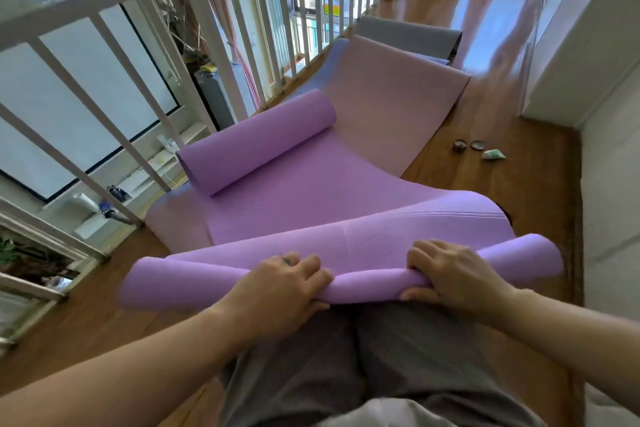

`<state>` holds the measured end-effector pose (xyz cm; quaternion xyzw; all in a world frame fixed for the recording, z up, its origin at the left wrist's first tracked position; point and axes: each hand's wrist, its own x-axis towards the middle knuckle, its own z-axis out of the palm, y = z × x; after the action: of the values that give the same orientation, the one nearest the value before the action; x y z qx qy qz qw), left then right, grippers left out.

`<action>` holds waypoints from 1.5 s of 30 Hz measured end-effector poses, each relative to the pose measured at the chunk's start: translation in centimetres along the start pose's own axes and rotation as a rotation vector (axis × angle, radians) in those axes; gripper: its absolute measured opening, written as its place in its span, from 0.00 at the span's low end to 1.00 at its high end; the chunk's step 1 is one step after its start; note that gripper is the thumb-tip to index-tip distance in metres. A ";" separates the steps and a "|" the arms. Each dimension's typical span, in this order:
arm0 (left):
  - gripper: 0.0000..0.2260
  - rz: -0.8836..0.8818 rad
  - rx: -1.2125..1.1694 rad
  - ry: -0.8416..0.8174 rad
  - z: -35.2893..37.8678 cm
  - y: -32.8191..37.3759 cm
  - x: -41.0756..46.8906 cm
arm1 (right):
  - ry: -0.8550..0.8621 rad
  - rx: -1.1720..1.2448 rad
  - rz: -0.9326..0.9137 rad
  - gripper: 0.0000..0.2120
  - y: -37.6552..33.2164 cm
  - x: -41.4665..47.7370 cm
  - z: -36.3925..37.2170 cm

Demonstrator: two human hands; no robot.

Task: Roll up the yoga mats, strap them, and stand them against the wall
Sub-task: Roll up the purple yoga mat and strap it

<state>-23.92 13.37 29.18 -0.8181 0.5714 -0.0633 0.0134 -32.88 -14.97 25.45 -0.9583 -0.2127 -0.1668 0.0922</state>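
Two hands, left hand point(282, 282) and right hand point(450, 274), clasping purple mat point(346, 204), perhaps three mats beneath

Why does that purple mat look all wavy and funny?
The purple mat is curled at both ends: a far roll lies slanted, while the left hand and right hand roll the near end. The stretch between bulges upward, not flat.
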 end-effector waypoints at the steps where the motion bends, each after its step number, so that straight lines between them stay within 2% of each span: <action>1: 0.15 -0.023 -0.035 -0.012 0.5 0.2 -0.2 | -0.016 0.001 0.015 0.22 0.0 -0.1 0.3; 3: 0.15 -0.071 -0.125 -0.019 1.1 0.2 -0.5 | -0.104 0.034 0.066 0.25 0.4 0.6 0.0; 5: 0.14 -0.118 -0.191 -0.025 1.4 0.0 -0.5 | -0.284 0.100 0.151 0.28 0.9 1.6 -0.6; 9: 0.15 -0.206 -0.058 0.019 1.7 -0.1 0.2 | -0.512 0.187 0.259 0.19 1.6 3.6 -0.8; 11: 0.16 -0.234 -0.004 0.022 1.7 0.3 0.7 | -0.569 0.195 0.304 0.16 1.7 4.2 -0.7; 14: 0.16 -0.277 -0.029 0.026 1.6 0.2 1.2 | -0.610 0.360 0.470 0.19 2.2 4.7 -0.5; 17: 0.14 -0.351 -0.126 0.023 1.4 -0.3 1.0 | -0.582 0.411 0.480 0.17 2.6 5.6 -0.4; 21: 0.29 -0.419 -0.227 -0.202 1.1 -0.9 1.9 | -0.417 0.235 0.427 0.18 2.3 5.7 -0.7; 24: 0.16 -0.437 -0.298 -0.309 1.2 -1.9 2.8 | -0.053 0.011 0.193 0.14 0.2 4.7 0.1; 25: 0.14 -0.444 -0.338 -0.321 1.3 -2.1 3.0 | 0.014 0.007 0.123 0.13 -0.5 4.1 0.7; 29: 0.11 -0.471 -0.495 -0.378 1.8 -2.7 3.4 | -0.004 0.011 0.126 0.22 -0.8 2.7 1.9; 31: 0.12 -0.474 -0.524 -0.359 2.0 -2.9 3.2 | -0.008 -0.034 0.103 0.22 -0.5 3.5 1.7; 33: 0.14 -0.481 -0.452 -0.246 1.9 -2.3 2.6 | -0.054 -0.043 0.068 0.22 -0.2 4.3 1.5; 34: 0.16 -0.456 -0.342 -0.140 1.9 -1.7 2.3 | -0.103 -0.010 0.067 0.23 0.0 4.7 1.3; 36: 0.18 -0.414 -0.135 -0.049 2.1 -0.1 1.5 | -0.239 0.107 0.114 0.23 0.4 5.6 0.6; 40: 0.23 -0.481 0.036 -0.070 2.8 1.2 1.4 | -0.512 0.270 0.249 0.22 1.1 8.5 -0.3; 43: 0.23 -0.487 0.074 -0.036 3.1 -0.1 2.1 | -0.634 0.340 0.290 0.20 1.5 10.2 -0.5; 45: 0.23 -0.464 0.037 -0.065 3.1 -0.7 2.4 | -0.668 0.333 0.290 0.22 1.7 10.7 -0.7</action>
<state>-22.09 11.22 26.42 -0.9288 0.3659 -0.0489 0.0319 -23.23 -12.59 29.78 -0.9518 -0.1179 0.2054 0.1947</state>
